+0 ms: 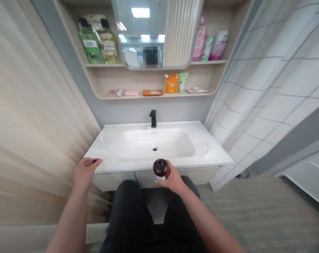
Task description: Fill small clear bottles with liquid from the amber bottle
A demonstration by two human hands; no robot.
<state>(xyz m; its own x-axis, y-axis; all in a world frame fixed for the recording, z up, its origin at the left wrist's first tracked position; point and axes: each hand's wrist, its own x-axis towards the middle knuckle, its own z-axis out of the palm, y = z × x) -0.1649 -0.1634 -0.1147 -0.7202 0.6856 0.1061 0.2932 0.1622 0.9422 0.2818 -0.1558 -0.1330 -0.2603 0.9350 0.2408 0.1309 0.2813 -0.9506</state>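
Note:
My right hand (172, 179) is wrapped round a dark brown bottle (161, 168), held upright in front of the washbasin's front edge. The bottle's mouth is uncovered, and part of a white label shows low on its side. At the counter's left front corner, my left hand (83, 172) pinches a small dark cap (95, 161) between thumb and fingers; most of it is hidden. The white washbasin (133, 162) lies beyond both hands, with a black faucet (153, 118) at its back.
A clear item (103, 142) sits on the counter's left, and a crumpled whitish piece (201, 149) on its right. Above, a wooden shelf cabinet (138, 97) with a mirror (142, 31) holds bottles, tubes and an orange pouch (171, 83). Curtains (43, 105) hang at both sides.

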